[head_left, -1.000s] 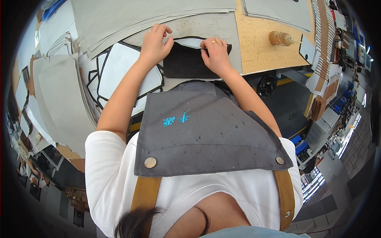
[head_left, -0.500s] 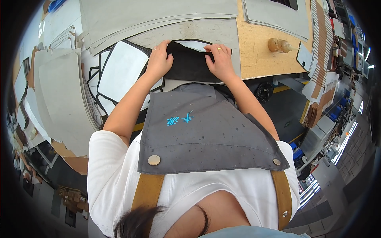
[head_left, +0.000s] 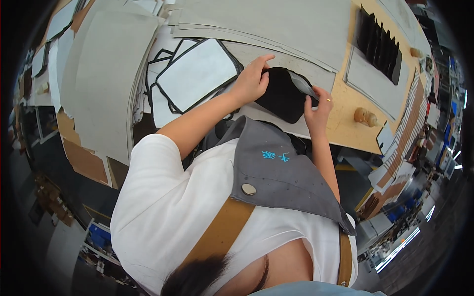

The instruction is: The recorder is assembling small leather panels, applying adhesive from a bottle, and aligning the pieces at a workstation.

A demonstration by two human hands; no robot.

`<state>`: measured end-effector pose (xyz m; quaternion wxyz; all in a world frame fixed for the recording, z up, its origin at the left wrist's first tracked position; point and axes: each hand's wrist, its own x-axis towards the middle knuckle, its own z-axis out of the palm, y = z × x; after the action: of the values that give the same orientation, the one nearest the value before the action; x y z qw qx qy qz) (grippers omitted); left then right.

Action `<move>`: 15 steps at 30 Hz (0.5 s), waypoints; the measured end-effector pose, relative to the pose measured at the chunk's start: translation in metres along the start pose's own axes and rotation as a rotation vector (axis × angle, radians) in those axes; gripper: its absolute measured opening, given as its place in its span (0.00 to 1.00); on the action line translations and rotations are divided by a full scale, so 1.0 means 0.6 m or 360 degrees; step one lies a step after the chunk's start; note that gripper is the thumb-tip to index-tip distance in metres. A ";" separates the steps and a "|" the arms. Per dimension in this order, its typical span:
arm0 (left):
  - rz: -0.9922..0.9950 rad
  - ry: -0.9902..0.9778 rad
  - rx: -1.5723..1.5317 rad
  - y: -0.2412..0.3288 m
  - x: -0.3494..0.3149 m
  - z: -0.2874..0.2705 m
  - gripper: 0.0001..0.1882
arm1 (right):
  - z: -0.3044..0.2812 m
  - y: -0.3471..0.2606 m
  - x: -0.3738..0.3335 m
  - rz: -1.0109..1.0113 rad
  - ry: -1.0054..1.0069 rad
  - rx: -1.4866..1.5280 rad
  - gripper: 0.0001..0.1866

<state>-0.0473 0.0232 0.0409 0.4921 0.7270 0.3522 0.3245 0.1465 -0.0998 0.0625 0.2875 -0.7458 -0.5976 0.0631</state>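
Gray sheets (head_left: 276,24) covered much of a workshop bench (head_left: 341,130), where a black piece (head_left: 280,96) with a pale inner layer was positioned near the front edge. One person's right hand (head_left: 320,107) pinched its right edge between thumb and fingers, while the left hand (head_left: 252,82) hovered by its left side, thumb and forefinger spread, contact unclear. White panels (head_left: 197,74) bordered in black overlapped at left; an amber bottle (head_left: 365,117) sat at right.

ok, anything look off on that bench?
Mildly: the bottle appears to lie on its side on the tan board, no spill visible. The white panels, edged in black, lie in a skewed pile left of the left hand. The black pouch shows no obvious damage.
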 end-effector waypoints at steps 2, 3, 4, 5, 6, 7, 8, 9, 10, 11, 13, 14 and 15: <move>0.0051 0.0095 0.0027 0.013 0.008 -0.030 0.22 | -0.013 -0.010 0.013 0.0023 0.0100 0.0114 0.17; 0.0085 0.0214 0.0012 0.016 0.008 -0.053 0.23 | -0.020 -0.016 0.021 0.0042 0.0182 0.0175 0.18; 0.0126 0.0321 -0.0006 0.020 0.010 -0.076 0.24 | -0.026 -0.019 0.028 0.0070 0.0271 0.0231 0.18; 0.0145 0.0418 -0.0022 0.026 0.009 -0.104 0.25 | -0.030 -0.020 0.033 0.0049 0.0272 0.0245 0.18; 0.0193 0.0584 -0.0001 0.022 0.010 -0.132 0.24 | -0.033 -0.021 0.039 0.0058 0.0294 0.0262 0.18; 0.0245 0.0729 0.0099 0.015 0.006 -0.166 0.24 | -0.034 -0.020 0.043 0.0071 0.0316 0.0284 0.18; 0.0278 0.0873 0.0139 0.003 -0.001 -0.199 0.24 | -0.034 -0.020 0.045 0.0054 0.0311 0.0257 0.17; 0.0295 0.1001 0.0133 -0.013 -0.011 -0.234 0.24 | -0.033 -0.019 0.046 0.0034 0.0318 0.0276 0.17; 0.0195 0.1167 0.0088 -0.011 -0.021 -0.265 0.24 | -0.031 -0.018 0.045 0.0048 0.0262 0.0256 0.17; 0.0208 0.1181 0.0105 -0.017 -0.029 -0.292 0.24 | -0.029 -0.019 0.045 0.0062 0.0208 0.0234 0.16; 0.0116 0.1572 0.0150 -0.027 -0.041 -0.343 0.25 | -0.024 -0.032 0.047 0.0056 0.0212 0.0273 0.13; 0.0133 0.1587 0.0167 -0.042 -0.040 -0.356 0.25 | -0.022 -0.032 0.048 0.0033 0.0122 0.0240 0.12; 0.0092 0.1741 0.0180 -0.068 -0.041 -0.367 0.25 | -0.019 -0.035 0.049 0.0006 0.0030 0.0206 0.10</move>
<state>-0.2485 0.1208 0.0661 0.1885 0.4870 0.5534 0.6489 0.1415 -0.0739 0.0898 0.3406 -0.7274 -0.5881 0.0949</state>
